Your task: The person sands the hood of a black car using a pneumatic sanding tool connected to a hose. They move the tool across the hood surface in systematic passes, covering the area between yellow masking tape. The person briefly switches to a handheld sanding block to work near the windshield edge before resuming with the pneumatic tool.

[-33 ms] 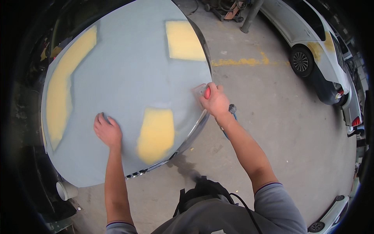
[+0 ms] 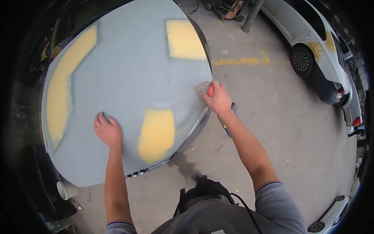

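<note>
A car hood (image 2: 124,74) in dull grey spreads out before me, with yellow filler patches on it. My right hand (image 2: 219,99) is closed around an air sander (image 2: 202,89) with a red knob and a flat rectangular pad. The pad lies against the hood's right edge, and a blue hose (image 2: 227,132) hangs below my wrist. Most of the sander's body is hidden by my fingers. Resting on the hood's near left part, my left hand (image 2: 109,130) is open and holds nothing. A yellow patch (image 2: 157,132) lies between my two hands.
A white bucket (image 2: 67,190) stands by the hood's near left corner. On the right is a white car (image 2: 327,46) with yellowish patches. A grey post (image 2: 252,16) and a wheeled cart (image 2: 226,9) are at the far side. Concrete floor (image 2: 272,124) runs along the right.
My right hand and the sander have shifted slightly to the right along the hood's edge. The left hand stays in place.
</note>
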Tool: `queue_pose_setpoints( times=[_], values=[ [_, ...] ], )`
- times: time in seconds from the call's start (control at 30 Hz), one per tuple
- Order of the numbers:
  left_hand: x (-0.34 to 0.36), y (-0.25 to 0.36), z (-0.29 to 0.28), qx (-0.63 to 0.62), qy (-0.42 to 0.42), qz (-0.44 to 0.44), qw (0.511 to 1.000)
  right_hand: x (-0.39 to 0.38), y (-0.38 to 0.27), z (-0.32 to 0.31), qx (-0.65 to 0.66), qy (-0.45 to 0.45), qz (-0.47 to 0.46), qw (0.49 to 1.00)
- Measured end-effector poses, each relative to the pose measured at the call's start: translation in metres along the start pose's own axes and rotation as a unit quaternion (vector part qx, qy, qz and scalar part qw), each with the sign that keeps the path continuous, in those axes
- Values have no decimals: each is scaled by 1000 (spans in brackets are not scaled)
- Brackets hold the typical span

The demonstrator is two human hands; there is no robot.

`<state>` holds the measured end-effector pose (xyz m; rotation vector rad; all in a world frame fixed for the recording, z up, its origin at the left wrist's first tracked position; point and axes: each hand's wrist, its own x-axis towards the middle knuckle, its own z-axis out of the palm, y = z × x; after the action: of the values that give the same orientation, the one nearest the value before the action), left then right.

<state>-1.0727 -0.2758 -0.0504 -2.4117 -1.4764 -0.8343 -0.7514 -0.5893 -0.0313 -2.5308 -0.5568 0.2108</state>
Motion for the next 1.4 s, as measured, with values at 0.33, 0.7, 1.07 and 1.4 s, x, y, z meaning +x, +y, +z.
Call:
queue_pose_setpoints(
  times=[0.33, 0.7, 1.07, 1.4],
  values=[
    [-5, -1, 5, -12, 14, 21, 1000, -1, 44, 21, 29, 70, -24, 997],
    [-5, -13, 13, -18, 1, 7, 1000, -136, -4, 59, 30, 75, -192, 978],
    [-8, -7, 14, -1, 7, 11, 1000, -43, 54, 41, 85, 118, -99, 984],
    [-11, -13, 18, 4, 14, 29, 999, 4, 86, 37, 103, 132, -123, 978]
  ],
)
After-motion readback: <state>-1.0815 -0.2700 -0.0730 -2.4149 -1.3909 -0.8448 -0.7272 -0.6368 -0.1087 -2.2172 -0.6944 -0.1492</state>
